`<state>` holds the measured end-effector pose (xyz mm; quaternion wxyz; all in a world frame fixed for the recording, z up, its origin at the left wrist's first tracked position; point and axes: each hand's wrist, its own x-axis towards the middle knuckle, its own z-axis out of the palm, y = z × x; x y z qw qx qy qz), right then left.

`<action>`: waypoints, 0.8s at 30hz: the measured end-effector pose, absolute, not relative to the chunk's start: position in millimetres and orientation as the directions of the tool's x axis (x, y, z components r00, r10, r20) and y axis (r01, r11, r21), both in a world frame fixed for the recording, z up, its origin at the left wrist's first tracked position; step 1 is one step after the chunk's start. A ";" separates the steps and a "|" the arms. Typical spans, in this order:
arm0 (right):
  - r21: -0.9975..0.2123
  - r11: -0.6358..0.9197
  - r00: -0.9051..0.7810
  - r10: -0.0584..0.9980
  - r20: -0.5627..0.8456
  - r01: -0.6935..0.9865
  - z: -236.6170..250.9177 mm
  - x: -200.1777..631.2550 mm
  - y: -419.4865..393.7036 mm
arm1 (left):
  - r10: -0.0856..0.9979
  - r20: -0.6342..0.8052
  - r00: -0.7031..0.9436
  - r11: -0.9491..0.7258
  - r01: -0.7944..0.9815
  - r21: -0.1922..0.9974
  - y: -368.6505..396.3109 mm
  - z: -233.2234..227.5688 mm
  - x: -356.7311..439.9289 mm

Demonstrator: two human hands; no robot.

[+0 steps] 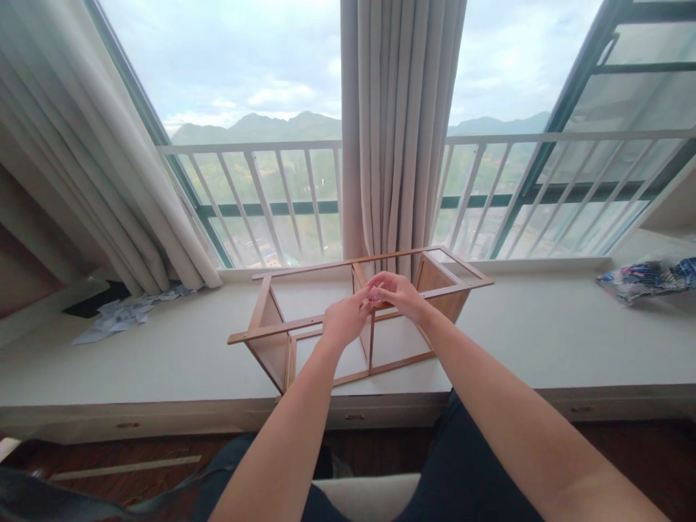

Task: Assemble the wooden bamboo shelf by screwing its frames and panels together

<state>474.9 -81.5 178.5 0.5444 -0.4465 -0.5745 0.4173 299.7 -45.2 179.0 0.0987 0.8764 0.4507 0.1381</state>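
A small clear piece (375,293) is being pinched between left hand (344,319) and right hand (399,291).

It is being held above the wooden frame (359,319) standing mid-ledge (163,355); it looks light and slippery, best gripped by fingertips, while the frame's thin rails seem fragile.

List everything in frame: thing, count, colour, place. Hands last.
wooden frame: 1, light brown, open box of slats and panels, on the window ledge at centre
window ledge: 1, white, runs across the whole view
curtains: 2 sets, beige, one at centre behind the frame, one at left
railing: 1, white, outside the glass
paper scraps: a small heap, pale blue-white, left on the ledge
patterned bag: 1, blue, white and red, far right on the ledge
small item: 1, too small to identify, pinched between the fingertips
left hand: 1, above the frame, fingertips meeting the right
right hand: 1, above the frame, fingers curled on the small item
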 end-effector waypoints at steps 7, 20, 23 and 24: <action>-0.968 0.240 -0.008 0.971 0.240 0.068 175.6 480.3 -80.8 | 0.821 0.172 0.545 -0.571 0.768 0.290 -43.8 176.2 300.2; -0.975 0.219 -0.004 0.976 0.219 0.039 173.2 481.0 -72.8 | 0.799 0.155 0.581 -0.599 0.748 0.285 -44.4 176.2 297.6; -0.958 0.277 -0.009 0.961 0.277 0.081 173.9 478.8 -71.9 | 0.800 0.166 0.577 -0.599 0.748 0.285 -44.4 175.8 298.4; -0.953 0.292 -0.008 0.956 0.292 0.077 174.0 478.0 -72.1 | 0.800 0.170 0.576 -0.599 0.747 0.287 -44.6 175.9 298.8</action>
